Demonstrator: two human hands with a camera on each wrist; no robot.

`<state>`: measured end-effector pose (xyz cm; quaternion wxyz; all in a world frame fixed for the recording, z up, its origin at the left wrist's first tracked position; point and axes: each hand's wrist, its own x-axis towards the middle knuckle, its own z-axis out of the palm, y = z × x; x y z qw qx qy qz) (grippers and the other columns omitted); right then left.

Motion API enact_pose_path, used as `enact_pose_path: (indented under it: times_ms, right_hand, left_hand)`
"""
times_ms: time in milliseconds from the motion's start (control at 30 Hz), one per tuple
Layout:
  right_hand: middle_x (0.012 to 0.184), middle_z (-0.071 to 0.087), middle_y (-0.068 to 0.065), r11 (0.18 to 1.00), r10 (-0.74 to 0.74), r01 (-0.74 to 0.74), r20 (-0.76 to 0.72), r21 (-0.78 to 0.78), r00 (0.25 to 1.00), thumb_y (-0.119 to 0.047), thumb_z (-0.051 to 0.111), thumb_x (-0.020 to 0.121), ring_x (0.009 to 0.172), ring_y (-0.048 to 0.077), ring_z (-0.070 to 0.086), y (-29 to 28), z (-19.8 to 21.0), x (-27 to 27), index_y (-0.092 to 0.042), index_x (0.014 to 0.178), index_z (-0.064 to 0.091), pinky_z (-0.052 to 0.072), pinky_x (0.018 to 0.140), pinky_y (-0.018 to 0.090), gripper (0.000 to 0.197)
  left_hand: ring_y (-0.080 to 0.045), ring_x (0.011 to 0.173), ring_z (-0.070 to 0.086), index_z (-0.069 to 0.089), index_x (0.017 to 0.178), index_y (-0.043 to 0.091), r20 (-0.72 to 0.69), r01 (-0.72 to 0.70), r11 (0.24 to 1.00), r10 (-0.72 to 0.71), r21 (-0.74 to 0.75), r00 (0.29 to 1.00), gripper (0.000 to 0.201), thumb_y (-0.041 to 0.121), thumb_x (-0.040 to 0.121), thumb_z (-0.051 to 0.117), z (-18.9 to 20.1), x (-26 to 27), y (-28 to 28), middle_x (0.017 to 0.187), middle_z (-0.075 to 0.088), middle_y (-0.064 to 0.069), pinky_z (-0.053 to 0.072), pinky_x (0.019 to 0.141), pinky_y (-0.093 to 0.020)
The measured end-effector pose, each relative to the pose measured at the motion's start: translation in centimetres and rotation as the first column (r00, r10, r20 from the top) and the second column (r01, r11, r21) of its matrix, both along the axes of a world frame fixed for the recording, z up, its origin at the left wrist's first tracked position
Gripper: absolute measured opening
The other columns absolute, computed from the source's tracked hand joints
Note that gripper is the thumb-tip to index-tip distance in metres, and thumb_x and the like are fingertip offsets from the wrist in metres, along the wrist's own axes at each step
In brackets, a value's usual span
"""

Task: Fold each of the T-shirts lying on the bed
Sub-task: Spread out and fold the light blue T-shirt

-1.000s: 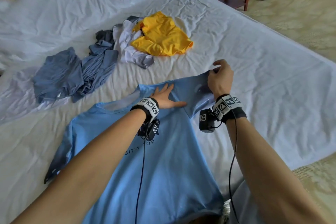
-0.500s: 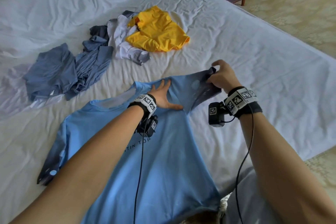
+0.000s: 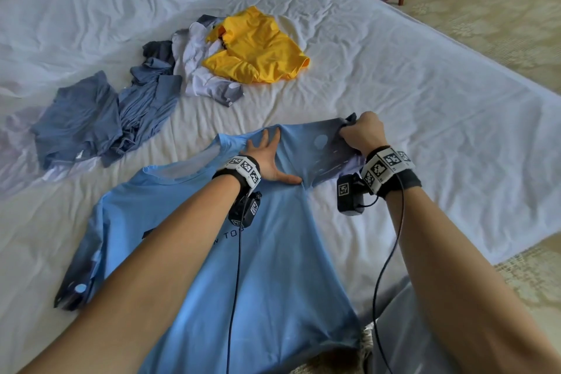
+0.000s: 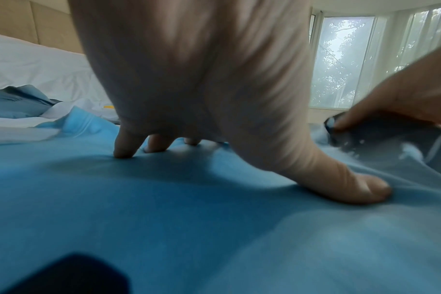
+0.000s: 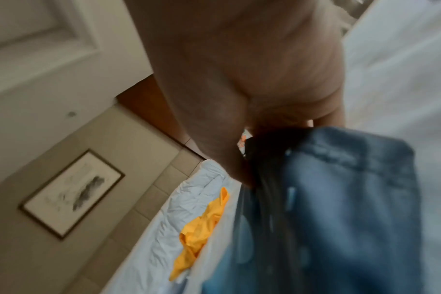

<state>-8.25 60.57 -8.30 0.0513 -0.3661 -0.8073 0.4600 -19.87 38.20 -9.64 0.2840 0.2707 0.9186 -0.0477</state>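
Light-blue cotton is lying chest-up on the bed (image 3: 425,100): this blue T-shirt (image 3: 258,267) is spread flat in front of the person, with its hem near the bed's edge. The left hand (image 3: 267,158) is pressing with flat, spread fingers on the shoulder, while the grip of the right hand (image 3: 361,132) is closing around the dark cuff of the sleeve (image 3: 321,152) and lifting it. I think the sleeve fold is going best if the left palm is marking the crease line and the right hand is bringing the sleeve over it without dragging the body cloth. In the right wrist view everything is blurred, so the exact finger positions are not clear. The printed words on the chest are being partly covered by the left forearm. Other shirts, among them a yellow one (image 3: 255,48), are waiting in a crumpled pile further up the bed.
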Motion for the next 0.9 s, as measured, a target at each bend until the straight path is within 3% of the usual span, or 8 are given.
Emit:
enact_pose_path:
  times_ms: [100,200,300,400,533,667,767,900]
  right_hand:
    - [0.078,0.061,0.009,0.993,-0.031,0.006,-0.213,-0.118,0.977,-0.023,0.062,0.087,0.075,0.027,0.062,-1.1,1.9,-0.8,-0.001,0.084,0.064,0.047,0.058,0.033,0.023]
    - [0.081,0.067,0.010,0.951,0.085,-0.192,-0.392,-0.242,0.916,-0.018,0.060,0.091,0.078,0.027,0.069,-4.0,3.9,-1.1,-0.008,0.089,0.065,0.060,0.069,0.044,0.012]
    - [0.087,0.071,0.012,0.917,0.301,-0.386,-0.457,-0.103,0.837,-0.017,0.064,0.092,0.078,0.025,0.070,-7.3,5.0,-1.2,-0.002,0.100,0.066,0.057,0.070,0.038,0.017]
    - [0.080,0.067,0.014,0.893,0.420,-0.447,-0.440,0.044,0.794,-0.020,0.069,0.090,0.071,0.024,0.063,-9.6,4.9,-2.3,0.000,0.089,0.062,0.052,0.069,0.041,0.021]
    - [0.088,0.071,0.015,0.867,0.466,-0.497,-0.406,0.033,0.786,-0.033,0.071,0.092,0.078,0.028,0.068,-11.9,5.0,-3.2,-0.004,0.093,0.063,0.058,0.076,0.049,0.030]
    - [0.090,0.073,0.016,0.738,0.582,-0.653,-0.329,-0.171,0.744,-0.032,0.064,0.100,0.071,0.028,0.071,-14.1,5.3,-2.8,-0.001,0.109,0.063,0.062,0.065,0.039,0.033]
    - [0.100,0.072,0.010,0.685,0.728,-0.713,-0.185,0.150,0.660,-0.026,0.060,0.100,0.081,0.023,0.068,-15.5,5.0,-2.5,-0.008,0.108,0.067,0.057,0.073,0.038,0.021]
    - [0.100,0.071,0.006,0.518,0.842,-0.783,-0.046,0.344,0.537,-0.018,0.054,0.099,0.094,0.029,0.065,-20.2,5.4,-1.3,-0.011,0.105,0.068,0.052,0.083,0.045,0.017]
  left_hand:
    - [-0.052,0.152,-0.009,-0.032,0.154,0.034,-0.031,0.023,1.000,-0.023,-0.011,0.999,0.164,0.103,0.037,0.060,-0.3,-0.1,0.1,0.167,-0.028,-0.002,0.014,0.122,-0.067]
    - [-0.049,0.154,-0.008,-0.032,0.153,0.035,-0.075,0.031,0.999,-0.031,0.010,0.997,0.168,0.108,0.029,0.054,-1.1,-0.6,0.0,0.168,-0.025,-0.003,0.014,0.122,-0.066]
    - [-0.042,0.156,-0.004,-0.025,0.155,0.040,-0.138,0.080,0.993,-0.067,0.085,0.988,0.165,0.112,0.026,0.048,-2.2,-1.1,-0.3,0.171,-0.016,-0.001,0.015,0.120,-0.069]
    - [-0.038,0.156,0.008,0.007,0.160,0.040,-0.144,0.168,0.978,-0.150,0.123,0.978,0.143,0.111,0.041,0.043,-2.7,-1.4,-0.9,0.170,0.009,-0.003,0.012,0.119,-0.070]
    - [-0.033,0.149,0.028,0.025,0.153,0.028,-0.185,0.199,0.966,-0.167,0.167,0.968,0.118,0.095,0.059,0.051,-0.4,0.5,-3.5,0.160,0.035,-0.009,0.029,0.119,-0.054]
    - [-0.033,0.153,0.020,0.019,0.159,0.034,-0.211,0.035,0.981,0.007,0.192,0.978,0.118,0.087,0.062,0.061,0.5,2.5,-11.2,0.168,0.020,-0.006,0.028,0.122,-0.050]
    - [-0.028,0.158,-0.001,-0.001,0.164,0.024,-0.197,-0.147,0.976,0.178,0.163,0.964,0.112,0.070,0.085,0.064,1.8,4.3,-18.3,0.171,-0.011,-0.004,0.014,0.126,-0.053]
    - [-0.030,0.156,0.016,0.013,0.163,0.016,-0.202,-0.335,0.901,0.395,0.275,0.896,0.095,0.054,0.094,0.065,2.3,6.2,-27.9,0.171,0.008,-0.008,0.024,0.123,-0.051]
